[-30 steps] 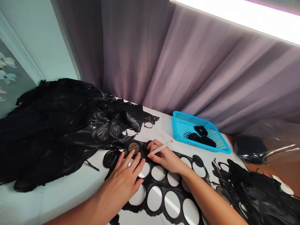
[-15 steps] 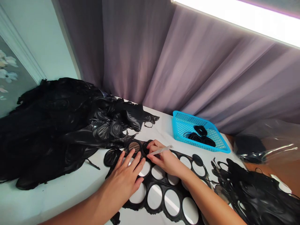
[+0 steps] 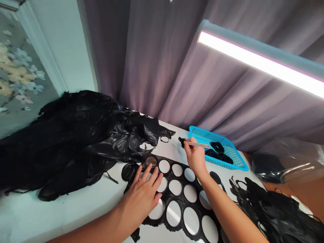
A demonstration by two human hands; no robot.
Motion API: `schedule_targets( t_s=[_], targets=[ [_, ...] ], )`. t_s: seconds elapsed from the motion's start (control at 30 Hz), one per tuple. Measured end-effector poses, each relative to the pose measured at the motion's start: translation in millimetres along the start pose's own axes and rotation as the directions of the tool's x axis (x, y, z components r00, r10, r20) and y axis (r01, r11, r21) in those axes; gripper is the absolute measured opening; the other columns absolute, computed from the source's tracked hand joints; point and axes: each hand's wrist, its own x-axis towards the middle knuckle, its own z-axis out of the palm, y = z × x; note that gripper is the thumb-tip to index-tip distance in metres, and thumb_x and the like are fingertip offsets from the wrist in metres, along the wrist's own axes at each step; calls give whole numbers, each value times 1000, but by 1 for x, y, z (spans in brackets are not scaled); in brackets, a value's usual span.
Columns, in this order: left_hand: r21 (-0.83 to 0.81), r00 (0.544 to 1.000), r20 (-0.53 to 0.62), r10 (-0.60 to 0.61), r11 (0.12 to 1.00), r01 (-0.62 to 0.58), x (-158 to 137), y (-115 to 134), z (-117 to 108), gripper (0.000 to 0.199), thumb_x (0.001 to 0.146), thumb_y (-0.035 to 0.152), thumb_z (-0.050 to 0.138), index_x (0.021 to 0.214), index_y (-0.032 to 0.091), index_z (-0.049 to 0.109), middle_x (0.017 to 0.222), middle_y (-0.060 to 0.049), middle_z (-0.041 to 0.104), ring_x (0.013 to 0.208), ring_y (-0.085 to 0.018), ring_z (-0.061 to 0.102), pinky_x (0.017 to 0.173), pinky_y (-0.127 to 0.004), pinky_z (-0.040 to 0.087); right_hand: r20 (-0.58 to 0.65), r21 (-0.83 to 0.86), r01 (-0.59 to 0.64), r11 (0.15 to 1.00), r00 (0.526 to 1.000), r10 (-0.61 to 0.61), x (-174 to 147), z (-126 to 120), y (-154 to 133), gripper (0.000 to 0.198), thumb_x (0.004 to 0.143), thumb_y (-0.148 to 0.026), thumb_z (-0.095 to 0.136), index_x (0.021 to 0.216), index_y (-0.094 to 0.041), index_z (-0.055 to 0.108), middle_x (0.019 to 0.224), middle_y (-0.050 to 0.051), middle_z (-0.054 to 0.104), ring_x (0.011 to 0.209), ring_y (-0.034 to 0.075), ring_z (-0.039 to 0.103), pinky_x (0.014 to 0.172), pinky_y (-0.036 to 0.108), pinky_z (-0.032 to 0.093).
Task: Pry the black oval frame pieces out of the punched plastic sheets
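Observation:
A black rubber-like sheet (image 3: 186,213) full of round and oval holes lies on the white table. My left hand (image 3: 144,189) is spread flat over its left part, fingers apart. Raised over the table at the blue basket's left edge, my right hand (image 3: 196,158) pinches a thin pale flat tool (image 3: 198,145); its kind is not clear. A small black piece (image 3: 181,141) sticks out at the fingertips. Several black ring-like pieces (image 3: 216,156) lie in the blue plastic basket (image 3: 243,160). Beside my left fingers is a round black piece (image 3: 129,171).
A large heap of black sheets (image 3: 76,141) covers the left side of the table. Another tangled black pile (image 3: 275,206) sits at the right. A clear plastic bag (image 3: 291,160) stands behind it. A purple-grey curtain (image 3: 157,60) and a lit lamp (image 3: 253,62) are at the back.
My right hand has lifted off the sheet and moved right to the basket with the tool and a black piece. My left hand stays on the sheet. The camera view has shifted.

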Motion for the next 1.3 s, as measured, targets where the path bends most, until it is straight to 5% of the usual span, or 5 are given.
schedule_targets(
  t_s=[0.23, 0.6, 1.03, 1.17, 1.3],
  targets=[
    [211, 987, 14, -162, 965, 155, -7, 12, 3, 58, 87, 42, 60, 129, 1, 60, 133, -24, 58, 126, -40, 52, 106, -50, 43, 435, 260, 217, 941, 844, -315, -26, 44, -29, 17, 97, -26, 45, 84, -20, 54, 87, 3, 61, 76, 16, 54, 71, 28, 44],
    [176, 979, 10, -202, 964, 198, -11, 17, 9, 65, 86, 51, 63, 129, 2, 61, 131, -28, 58, 130, -44, 46, 106, -52, 41, 589, 459, 104, 882, 707, -390, -16, 43, -35, 17, 94, -27, 56, 78, -20, 56, 103, 6, 56, 95, 19, 55, 83, 32, 47],
    [196, 986, 74, -152, 971, 135, -10, 15, 6, 58, 89, 45, 60, 127, 1, 62, 129, -30, 58, 128, -46, 47, 103, -55, 44, 568, 363, 194, 912, 730, -381, -28, 44, -44, 15, 94, -19, 51, 79, -20, 52, 105, 7, 53, 91, 18, 53, 81, 31, 47],
    [165, 985, 60, -159, 975, 148, -9, 12, 5, 56, 85, 39, 66, 125, 0, 63, 125, -28, 60, 127, -47, 48, 102, -54, 44, 398, 256, 225, 940, 862, -315, -43, 60, -45, 15, 93, -14, 43, 82, -21, 52, 102, 9, 57, 93, 21, 52, 83, 35, 44],
    [203, 989, 26, -143, 970, 135, -9, 6, 6, 52, 85, 31, 65, 128, 3, 61, 124, -25, 61, 126, -43, 50, 100, -52, 46, 179, 518, -196, 833, 977, 118, -25, 72, -33, 18, 82, -22, 59, 68, -22, 47, 64, -2, 49, 64, 15, 45, 66, 29, 43]
  ],
)
